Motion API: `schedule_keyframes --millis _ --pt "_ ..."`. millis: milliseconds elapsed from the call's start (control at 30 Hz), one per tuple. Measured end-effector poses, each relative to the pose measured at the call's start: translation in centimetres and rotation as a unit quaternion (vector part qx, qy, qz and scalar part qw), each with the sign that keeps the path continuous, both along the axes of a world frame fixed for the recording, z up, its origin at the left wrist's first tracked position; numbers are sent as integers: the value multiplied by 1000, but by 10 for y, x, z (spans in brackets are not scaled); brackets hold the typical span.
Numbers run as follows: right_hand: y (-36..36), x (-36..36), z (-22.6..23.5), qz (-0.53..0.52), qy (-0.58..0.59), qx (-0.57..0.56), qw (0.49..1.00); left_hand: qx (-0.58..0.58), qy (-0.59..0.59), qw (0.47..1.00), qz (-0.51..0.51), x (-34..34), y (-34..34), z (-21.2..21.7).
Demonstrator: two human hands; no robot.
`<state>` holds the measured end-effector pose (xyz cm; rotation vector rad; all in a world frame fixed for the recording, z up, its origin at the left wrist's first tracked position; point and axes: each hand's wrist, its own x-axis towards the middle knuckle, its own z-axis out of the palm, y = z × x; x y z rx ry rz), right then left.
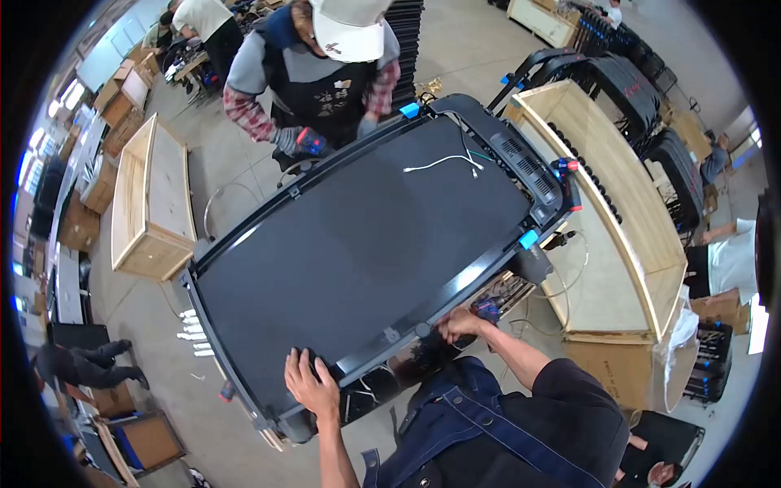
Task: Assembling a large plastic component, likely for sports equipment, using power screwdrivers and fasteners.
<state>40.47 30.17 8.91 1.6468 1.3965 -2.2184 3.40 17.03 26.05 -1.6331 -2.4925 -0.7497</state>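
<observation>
A treadmill deck with a black belt and dark side rails lies in front of me. My left hand rests on its near rail at the left, fingers spread over the belt's edge, holding nothing. Farther right, my right hand is at the outer side of the near rail, its fingers drawn together. What they hold, if anything, is too small to make out. A blue-and-red power driver is just beyond this hand. White connectors on a cable lie on the belt near the motor end.
Across the deck a co-worker in a white cap grips a red-and-blue power driver. Wooden crates stand at the left and right. Another driver sits at the motor end. White bottles are beside the left end.
</observation>
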Motion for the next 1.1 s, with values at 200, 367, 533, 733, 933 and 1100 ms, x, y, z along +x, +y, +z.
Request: schedule_keyframes --millis 200,367,533,733,933,1100 --pt "-31 -3 202 42 125 69 989 34 -16 999 -13 0 -3 -3" --pt "-29 19 248 -278 207 171 922 38 -15 999 -5 0 -9 -6" --pt "-56 94 134 -202 20 204 958 58 -4 998 14 4 -16 -15" --pt "-75 157 -42 -18 -356 203 912 140 -58 985 85 43 -30 2" --pt "-67 185 -152 -140 -302 162 929 -95 -330 929 -139 243 2 -41" --pt "-26 204 -60 6 -243 154 958 -266 -317 905 -96 333 18 -176"
